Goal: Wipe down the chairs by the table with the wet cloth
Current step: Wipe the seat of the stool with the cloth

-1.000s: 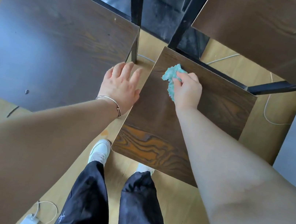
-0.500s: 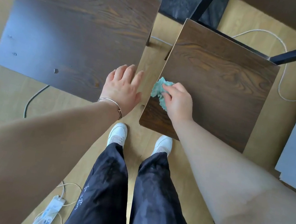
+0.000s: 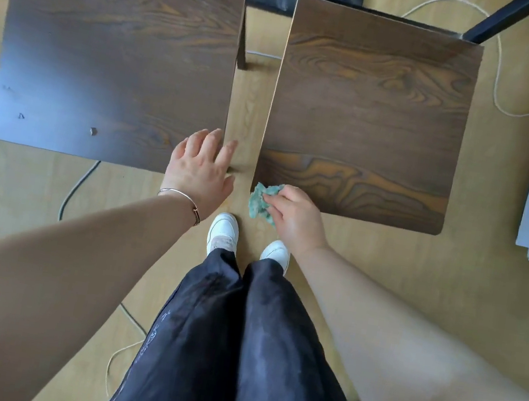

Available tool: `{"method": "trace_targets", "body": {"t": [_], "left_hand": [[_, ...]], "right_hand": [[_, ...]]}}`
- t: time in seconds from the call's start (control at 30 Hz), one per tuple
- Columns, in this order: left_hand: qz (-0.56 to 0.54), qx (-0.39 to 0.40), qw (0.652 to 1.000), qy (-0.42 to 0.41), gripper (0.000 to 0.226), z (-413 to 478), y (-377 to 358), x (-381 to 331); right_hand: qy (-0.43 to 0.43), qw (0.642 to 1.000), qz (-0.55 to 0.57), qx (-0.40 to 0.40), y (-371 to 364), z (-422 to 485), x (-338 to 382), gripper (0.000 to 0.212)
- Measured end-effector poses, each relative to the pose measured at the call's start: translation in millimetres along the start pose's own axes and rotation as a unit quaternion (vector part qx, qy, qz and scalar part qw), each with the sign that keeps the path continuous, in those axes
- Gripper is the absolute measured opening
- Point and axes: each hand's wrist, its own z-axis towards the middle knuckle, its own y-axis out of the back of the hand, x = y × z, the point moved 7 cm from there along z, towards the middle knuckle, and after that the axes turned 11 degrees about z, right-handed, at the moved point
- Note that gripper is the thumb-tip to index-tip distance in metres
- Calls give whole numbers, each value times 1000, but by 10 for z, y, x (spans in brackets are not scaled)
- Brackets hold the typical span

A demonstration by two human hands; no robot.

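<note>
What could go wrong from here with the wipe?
1. The cloth in the right hand sits at the near left corner of the right chair, partly past the edge. It may slide off.
2. The left hand is at the left chair corner. Leaning there could shift it.
3. A cable lies near the shoes, a possible trip.

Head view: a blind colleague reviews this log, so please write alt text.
From above, the right hand grips a green cloth at the near left corner of the right chair seat. The left hand lies open over the left chair seat's near right corner.
</note>
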Motion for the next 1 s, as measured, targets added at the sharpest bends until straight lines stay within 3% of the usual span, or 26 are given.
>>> {"method": "trace_targets", "body": {"t": [0.1, 0.2, 0.4, 0.57, 0.73, 1.0], "left_hand": [[15, 6, 1000, -2, 62, -17, 14, -116], [13, 6, 1000, -3, 60, -11, 48, -284], [-2, -10, 1000, -12, 59, 59, 124, -611], [-7, -21, 1000, -1, 60, 109, 164, -670], [-4, -23, 1000, -8, 60, 114, 155, -556], [-4, -10, 1000, -7, 60, -1, 90, -195]], "right_hand": [[-31, 999, 29, -33, 188, -165, -102, 23], [-112, 985, 34, -123, 683, -430, -429, 24], [-304, 908, 33, -286, 1667, -983, -1445, 23], [-376, 874, 79, -299, 1852, -1006, -1829, 24], [-386, 856, 113, -326, 1712, -917, -1807, 22], [-293, 915, 65, -270, 1142, -388, -1149, 22]]}}
